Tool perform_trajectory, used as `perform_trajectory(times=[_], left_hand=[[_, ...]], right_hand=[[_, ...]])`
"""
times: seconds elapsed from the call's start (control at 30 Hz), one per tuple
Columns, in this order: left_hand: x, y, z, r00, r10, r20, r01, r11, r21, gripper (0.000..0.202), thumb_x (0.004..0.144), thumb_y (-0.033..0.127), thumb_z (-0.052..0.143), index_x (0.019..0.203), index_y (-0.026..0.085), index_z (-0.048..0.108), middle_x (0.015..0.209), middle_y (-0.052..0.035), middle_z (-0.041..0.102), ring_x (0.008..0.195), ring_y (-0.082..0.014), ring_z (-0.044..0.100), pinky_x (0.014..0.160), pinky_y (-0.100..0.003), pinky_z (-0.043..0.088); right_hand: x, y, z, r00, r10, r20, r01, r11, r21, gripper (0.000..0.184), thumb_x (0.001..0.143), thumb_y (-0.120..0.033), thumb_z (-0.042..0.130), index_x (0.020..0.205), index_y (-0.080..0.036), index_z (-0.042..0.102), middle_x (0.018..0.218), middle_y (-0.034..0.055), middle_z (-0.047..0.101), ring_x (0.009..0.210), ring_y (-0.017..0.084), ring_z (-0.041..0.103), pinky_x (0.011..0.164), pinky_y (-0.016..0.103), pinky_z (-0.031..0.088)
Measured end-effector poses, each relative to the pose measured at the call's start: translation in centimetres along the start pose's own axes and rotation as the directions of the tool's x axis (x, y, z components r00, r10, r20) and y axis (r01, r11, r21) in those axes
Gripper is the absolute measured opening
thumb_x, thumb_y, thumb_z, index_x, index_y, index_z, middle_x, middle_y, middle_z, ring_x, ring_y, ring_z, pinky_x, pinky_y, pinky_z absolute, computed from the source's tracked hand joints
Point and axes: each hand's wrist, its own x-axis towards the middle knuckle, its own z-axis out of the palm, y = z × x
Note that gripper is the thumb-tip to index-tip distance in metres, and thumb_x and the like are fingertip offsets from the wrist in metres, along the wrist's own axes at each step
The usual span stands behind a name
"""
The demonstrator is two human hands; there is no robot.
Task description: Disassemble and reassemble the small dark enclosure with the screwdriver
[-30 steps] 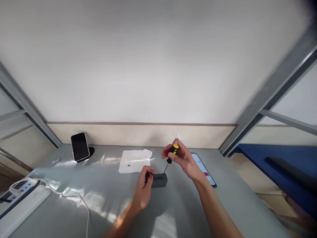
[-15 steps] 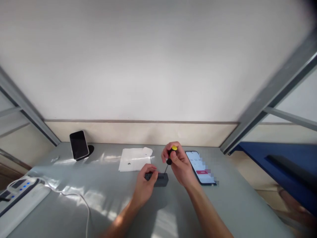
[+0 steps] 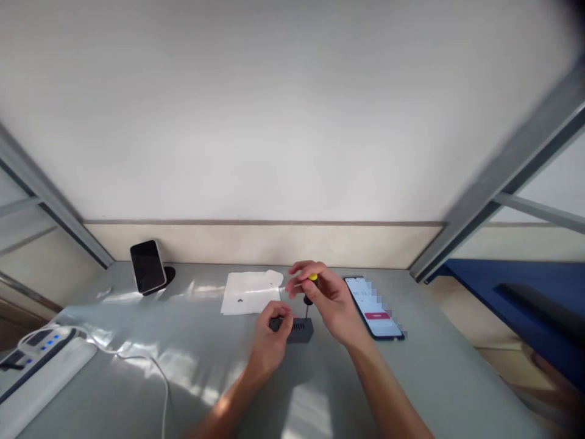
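Pinching the slotted dark-grey box [image 3: 301,335] in from the far edge of the surface [image 3: 439,372] with my left hand [image 3: 269,336], I've swung the screwdriver [image 3: 308,300] more upright at its right end, my right hand [image 3: 333,306] half-curled round the tool, seemingly better squared for driving.

A plain whitish wall [image 3: 274,122] fills the upper frame, with a cream band [image 3: 256,242] along its base under a thin brownish line. Grey metal posts [image 3: 503,164] slant down at left and right. Bright patches of light [image 3: 171,369] streak the grey desk [image 3: 439,366] at lower left and bottom centre. A blue surface [image 3: 493,280] shows at right.
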Motion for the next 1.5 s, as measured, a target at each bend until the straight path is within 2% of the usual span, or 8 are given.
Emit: perform_trajectory(times=[0.2,0.33,0.6,0.83,0.97,1.17,1.3,1.5], left_hand=[[0.0,-0.2,0.0,1.0,0.008,0.009,-0.008,1.0,-0.006,0.032,0.088,0.053,0.071,0.086,0.022,0.062,0.078,-0.0002,0.067,0.08,-0.0211,0.069,0.078,-0.031,0.053],[0.0,-0.4,0.0,1.0,-0.003,0.008,0.003,1.0,-0.02,0.028,0.089,0.048,0.07,0.086,0.021,0.062,0.078,0.0,0.067,0.081,-0.0208,0.069,0.078,-0.031,0.051],[-0.1,-0.2,0.0,1.0,0.002,0.014,-0.002,1.0,-0.003,0.029,0.09,0.049,0.069,0.084,0.021,0.062,0.078,-0.0011,0.068,0.08,-0.0213,0.069,0.078,-0.032,0.052],[-0.1,-0.3,0.1,1.0,0.008,0.011,-0.008,1.0,-0.011,0.03,0.09,0.05,0.068,0.084,0.021,0.062,0.079,-0.0016,0.069,0.079,-0.0211,0.069,0.078,-0.032,0.053],[-0.1,-0.4,0.0,1.0,0.012,0.002,-0.012,1.0,0.007,0.031,0.09,0.051,0.068,0.083,0.021,0.063,0.078,-0.0019,0.069,0.078,-0.0207,0.067,0.077,-0.031,0.052],[-0.1,-0.4,0.0,1.0,0.022,-0.005,-0.022,1.0,0.004,0.031,0.091,0.05,0.068,0.083,0.021,0.064,0.079,-0.0022,0.069,0.078,-0.021,0.066,0.077,-0.031,0.051],[-0.1,-0.1,0.0,0.999,0.032,-0.003,-0.032,0.999,0.01,0.031,0.091,0.05,0.068,0.083,0.02,0.064,0.079,-0.0027,0.07,0.078,-0.0209,0.066,0.077,-0.031,0.051],[-0.2,-0.3,0.0,1.0,0.018,-0.011,-0.018,1.0,0.015,0.032,0.09,0.051,0.068,0.081,0.02,0.064,0.077,-0.0025,0.069,0.075,-0.0205,0.066,0.074,-0.03,0.052]], right_hand=[[-0.2,1.0,0.8,0.982,-0.058,-0.181,0.03,0.988,-0.151,0.029,0.096,-0.05,0.071,0.088,-0.025,0.059,0.068,-0.0041,0.054,0.059,0.014,0.046,0.055,0.027,0.037],[-0.1,1.7,0.8,0.981,-0.02,-0.191,0.013,0.999,-0.04,0.039,0.103,-0.061,0.052,0.112,-0.026,0.067,0.074,-0.0032,0.048,0.058,0.014,0.04,0.053,0.028,0.034],[0.2,1.7,-1.3,0.981,0.044,-0.189,-0.033,0.998,0.061,0.025,0.098,-0.048,0.069,0.091,-0.024,0.063,0.1,0.0035,0.07,0.07,0.015,0.063,0.069,0.031,0.049],[-0.1,2.3,0.5,0.978,-0.02,-0.209,0.009,0.999,-0.051,0.041,0.1,-0.064,0.057,0.089,-0.025,0.056,0.064,-0.0069,0.045,0.05,0.011,0.036,0.047,0.025,0.031],[-0.4,2.0,0.0,0.986,-0.014,-0.164,0.011,1.0,-0.019,0.04,0.106,-0.06,0.048,0.112,-0.025,0.066,0.073,-0.0029,0.051,0.056,0.013,0.045,0.053,0.027,0.04],[-0.6,0.8,-0.8,0.994,0.013,-0.112,-0.008,0.999,0.044,0.025,0.1,-0.048,0.066,0.094,-0.025,0.062,0.107,0.0054,0.07,0.073,0.015,0.068,0.073,0.033,0.057],[-0.4,1.4,-0.1,0.996,0.023,-0.09,-0.026,0.999,-0.038,0.028,0.1,-0.047,0.067,0.089,-0.026,0.053,0.065,-0.0065,0.053,0.053,0.011,0.049,0.053,0.024,0.042],[0.4,2.3,0.0,0.989,0.006,-0.146,-0.006,1.0,0.0,0.039,0.106,-0.059,0.047,0.124,-0.027,0.06,0.076,-0.0039,0.046,0.058,0.013,0.039,0.054,0.028,0.034]])
